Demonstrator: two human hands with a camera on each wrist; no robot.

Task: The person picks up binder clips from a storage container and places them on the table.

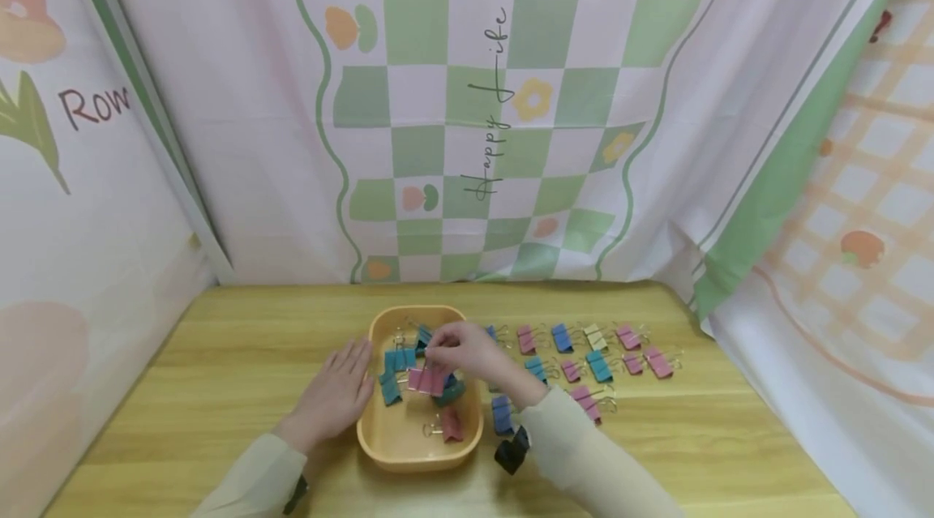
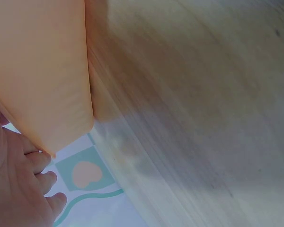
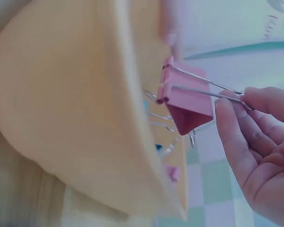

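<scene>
In the head view my right hand [image 1: 460, 352] is over an orange tray [image 1: 419, 453], pinching a pink binder clip [image 1: 426, 382]. The right wrist view shows thumb and fingertips on one wire handle of that pink binder clip [image 3: 189, 97], its body hanging above the rim. My left hand [image 1: 336, 390] lies against the tray's left side with fingers straight. The left wrist view has the left hand's fingers [image 2: 38, 163] at the edge of the tray wall [image 2: 42, 71]. Inside the tray are several teal binder clips [image 1: 400, 360] and a red-pink binder clip [image 1: 452, 425].
Right of the tray, binder clips lie in rough rows on the wooden table [image 1: 219, 372]: pink clips [image 1: 659, 362], blue clips [image 1: 562, 337], teal clips [image 1: 600, 366] and a yellow clip [image 1: 595, 337]. A patterned curtain [image 1: 481, 137] hangs behind the table.
</scene>
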